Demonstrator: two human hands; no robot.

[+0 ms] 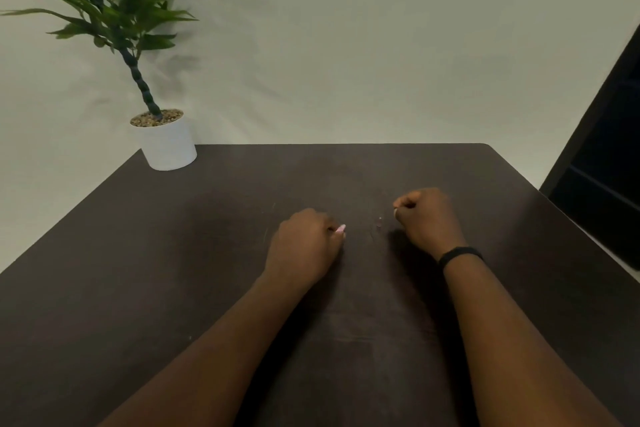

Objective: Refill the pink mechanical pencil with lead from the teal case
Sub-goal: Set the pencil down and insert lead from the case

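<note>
My left hand [306, 246] rests on the dark table [173, 270], curled into a fist around the pink mechanical pencil [341, 229]. Only the pencil's pale pink end pokes out past the fingers toward the right. My right hand [427, 218] is also curled, a little to the right and farther back, with a small pale piece [395, 213] pinched at its fingertips; I cannot tell what it is. Between the hands a tiny clear part [380, 221] lies on the table. No teal case is in view.
A white pot with a green plant [168, 144] stands at the table's far left corner. A dark panel [606, 166] leans beyond the right edge. A black band circles my right wrist [459, 255].
</note>
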